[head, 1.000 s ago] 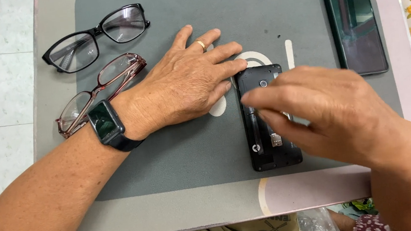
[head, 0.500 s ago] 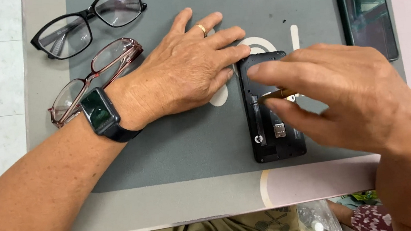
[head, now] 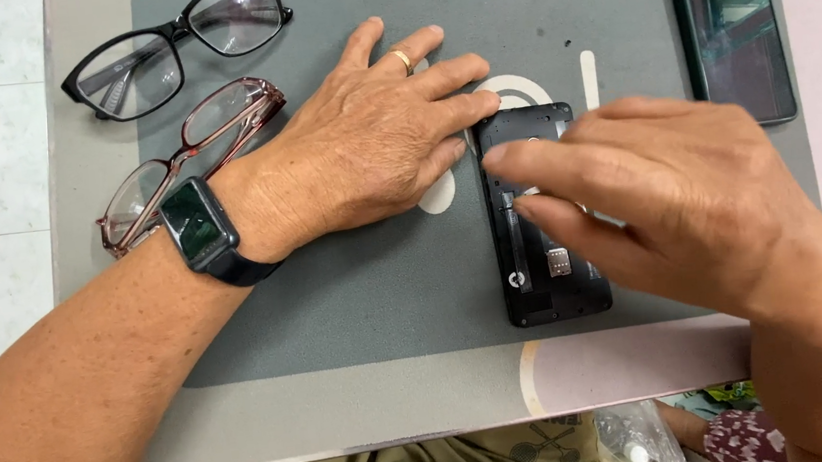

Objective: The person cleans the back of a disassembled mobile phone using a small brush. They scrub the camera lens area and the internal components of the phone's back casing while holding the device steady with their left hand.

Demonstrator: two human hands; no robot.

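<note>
we see a small table (head: pixel 349 418) with a grey mat (head: pixel 358 306) laid over most of its top. on the mat, toward the right half and close to the mat's near edge, lies a black phone (head: pixel 535 269) with its back cover off, the inner compartment facing up.

the left hand (head: pixel 373 144) lies flat on the mat, palm down, fingers stretched out and slightly spread, holding nothing; its fingertips touch the phone's upper left corner. a gold ring (head: pixel 402 59) sits on one finger and a dark smartwatch (head: pixel 198 226) on the wrist.

the right hand (head: pixel 659 197) hovers over the phone from the right side, its fingers (head: pixel 545 163) extended and close together, the tips lying on the open back near the phone's upper part. we cannot tell whether it pinches anything small between them.

at the table's far left corner lie black-framed glasses (head: pixel 177 43), and just nearer, partly under the left wrist, reddish-framed glasses (head: pixel 192 152). a second dark phone (head: pixel 727 20) lies at the mat's far right corner, well apart from the open one.
</note>
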